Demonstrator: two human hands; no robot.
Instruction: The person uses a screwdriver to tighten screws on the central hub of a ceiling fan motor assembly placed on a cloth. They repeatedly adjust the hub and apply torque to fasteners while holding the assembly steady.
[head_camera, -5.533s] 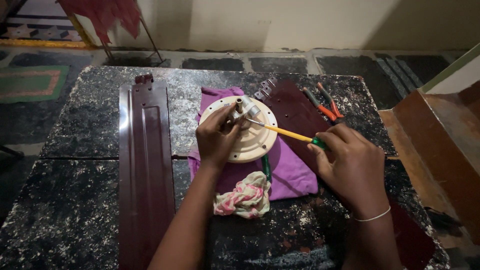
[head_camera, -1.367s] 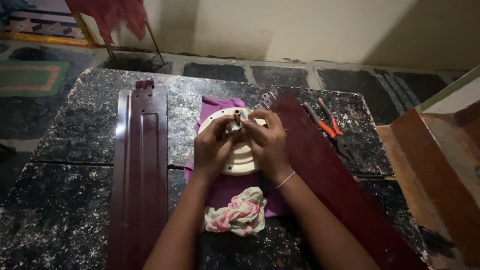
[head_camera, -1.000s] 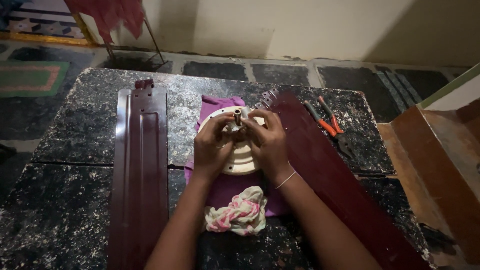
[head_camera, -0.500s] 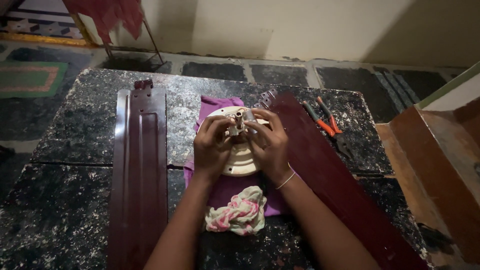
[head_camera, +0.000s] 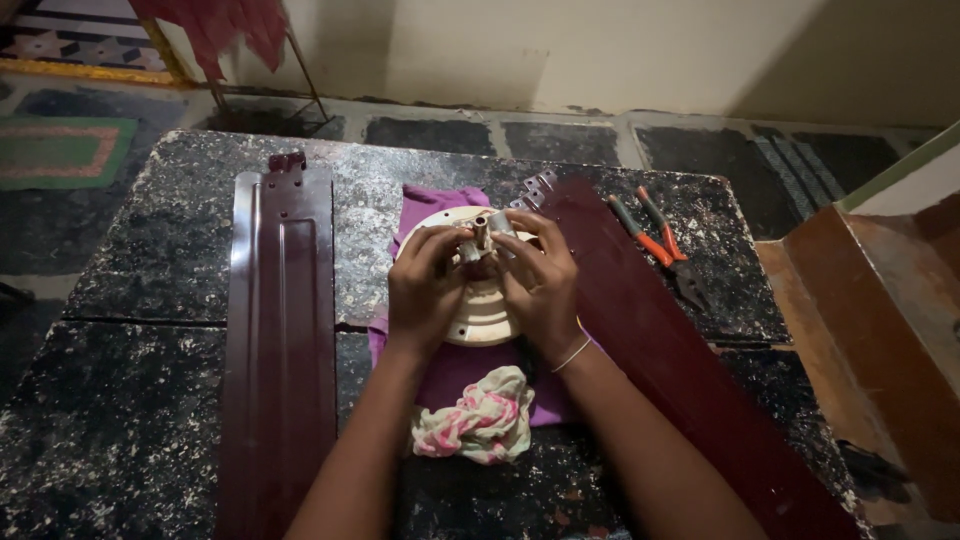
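- Landmark: one cream round motor housing (head_camera: 478, 318) lies flat on one purple cloth (head_camera: 455, 365), near the middle of one dark speckled stone table (head_camera: 150, 250).
- One short metal shaft (head_camera: 482, 232) stands upright from the centre of the housing, with a small metal fitting at its top; the fitting's exact form cannot be told.
- Left hand (head_camera: 425, 290): rests over the left half of the housing, fingers curled, thumb and forefinger tips pinching the shaft's left side.
- Right hand (head_camera: 538, 280): rests over the right half of the housing, fingers curled together, fingertips closed on the small metal fitting at the shaft's right side. One thin bangle (head_camera: 572, 354) circles this wrist, nearer the viewer than the housing.
- Two maroon fan blades: one blade (head_camera: 280, 330) lies lengthwise to the left of the housing, apart from the cloth; the other blade (head_camera: 680, 350) runs diagonally to the right of the housing, its perforated metal end just beside the housing's far right rim.
- One crumpled rag (head_camera: 478, 418), pink, white and green, lies on the near edge of the cloth, just on the viewer's side of the housing.
- One pair of orange-handled pliers (head_camera: 662, 240) lies on the table to the right of the housing, beyond the diagonal blade.
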